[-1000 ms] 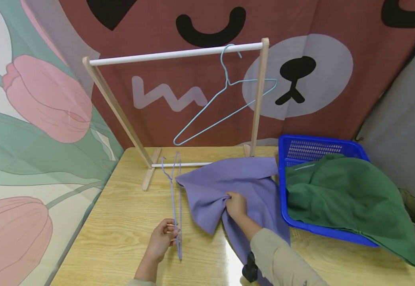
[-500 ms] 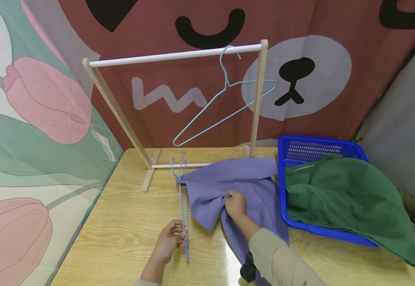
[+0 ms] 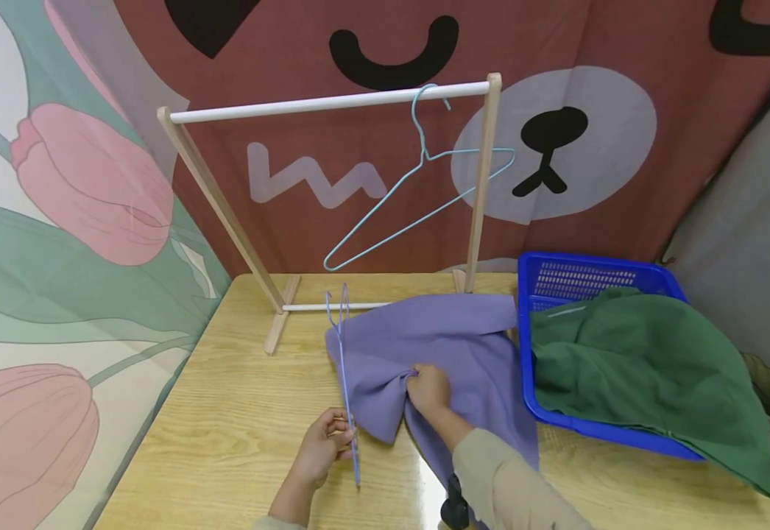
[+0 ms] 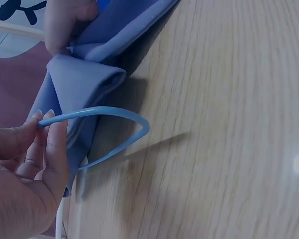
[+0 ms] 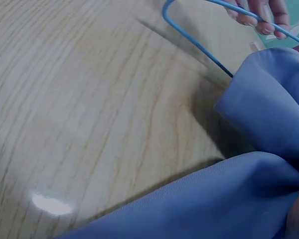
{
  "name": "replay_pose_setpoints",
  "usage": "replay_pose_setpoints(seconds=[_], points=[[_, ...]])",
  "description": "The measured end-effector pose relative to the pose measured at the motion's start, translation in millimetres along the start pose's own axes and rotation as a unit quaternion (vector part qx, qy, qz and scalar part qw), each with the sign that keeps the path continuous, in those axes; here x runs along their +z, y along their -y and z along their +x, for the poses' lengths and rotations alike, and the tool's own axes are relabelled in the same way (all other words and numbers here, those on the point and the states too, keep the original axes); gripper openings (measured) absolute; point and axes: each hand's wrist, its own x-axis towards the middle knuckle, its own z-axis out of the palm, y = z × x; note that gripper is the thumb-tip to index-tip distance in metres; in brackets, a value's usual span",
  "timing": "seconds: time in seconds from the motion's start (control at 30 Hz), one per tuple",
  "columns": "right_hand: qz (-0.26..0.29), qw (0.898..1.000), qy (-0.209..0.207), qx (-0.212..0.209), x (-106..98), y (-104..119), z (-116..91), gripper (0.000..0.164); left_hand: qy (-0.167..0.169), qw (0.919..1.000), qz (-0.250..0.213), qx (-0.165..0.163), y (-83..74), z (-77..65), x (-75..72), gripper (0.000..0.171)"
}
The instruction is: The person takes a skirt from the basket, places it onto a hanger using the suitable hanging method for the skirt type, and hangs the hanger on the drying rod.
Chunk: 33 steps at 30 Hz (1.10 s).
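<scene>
My left hand (image 3: pixel 322 447) pinches a thin purple clothes hanger (image 3: pixel 348 401) near its lower corner, between thumb and fingers. The hanger stands on edge, hook toward the rack, overlapping the left edge of a purple garment (image 3: pixel 471 361) in the head view. My right hand (image 3: pixel 430 390) grips a gathered fold of that garment near its middle. Seen from the left wrist, the hanger's rounded end (image 4: pixel 142 124) juts out past the fingers over the wood, beside the bunched cloth (image 4: pixel 79 82). The garment's lower part runs under my right forearm and is partly hidden.
A wooden rack with a white rod (image 3: pixel 332 102) stands at the back; a light-blue hanger (image 3: pixel 385 196) hangs from it near the right post. At the right, a blue basket (image 3: pixel 527 368) holds a green garment (image 3: pixel 650 361) that spills over its front rim. Printed cloth backs the table.
The left hand has carried the purple hanger to the right, so it now overlaps the garment's left edge. My right hand, still gripping the fold, has shifted slightly left and down.
</scene>
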Motion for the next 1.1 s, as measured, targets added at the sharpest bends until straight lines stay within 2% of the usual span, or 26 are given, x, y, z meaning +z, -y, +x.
replay_pose_setpoints(seconds=[0.23, 0.3, 0.37, 0.47, 0.53, 0.6, 0.7, 0.8, 0.93, 1.1], points=[[-0.023, 0.998, 0.053, -0.034, 1, -2, -6, 0.021, 0.007, 0.9999, -0.011, -0.002, 4.0, 0.9, 1.8, 0.024], [-0.03, 0.996, 0.069, -0.056, 2, -5, -7, 0.018, 0.008, 0.9999, -0.012, -0.003, 4.3, 0.5, 1.9, 0.025], [-0.047, 0.99, 0.086, -0.101, 1, -8, -6, 0.016, 0.009, 0.9999, -0.012, -0.004, 4.8, 0.4, 1.9, 0.025], [-0.094, 0.969, 0.116, -0.197, 0, -11, -4, 0.014, 0.006, 0.9999, -0.01, -0.008, 4.7, -0.1, 1.8, 0.025], [-0.129, 0.946, 0.131, -0.266, -2, -12, -3, 0.014, 0.005, 0.9999, -0.009, -0.006, 4.7, -0.6, 1.9, 0.025], [-0.153, 0.925, 0.144, -0.317, -3, -12, -2, 0.013, 0.003, 1.0, -0.006, -0.006, 5.4, -0.7, 1.8, 0.026], [-0.17, 0.904, 0.153, -0.361, -5, -11, -1, 0.012, 0.004, 0.9999, -0.005, -0.009, 6.5, -0.2, 1.5, 0.025], [-0.184, 0.892, 0.159, -0.381, -4, -12, -2, 0.011, 0.004, 0.9999, -0.001, -0.013, 7.4, 0.5, 1.1, 0.024], [-0.19, 0.889, 0.159, -0.384, -1, -13, -4, 0.009, 0.005, 0.9999, -0.001, -0.013, 8.1, 1.0, 1.1, 0.024], [-0.174, 0.902, 0.149, -0.366, 4, -13, -7, 0.009, 0.008, 0.9999, -0.004, -0.01, 8.2, 1.0, 2.1, 0.024]])
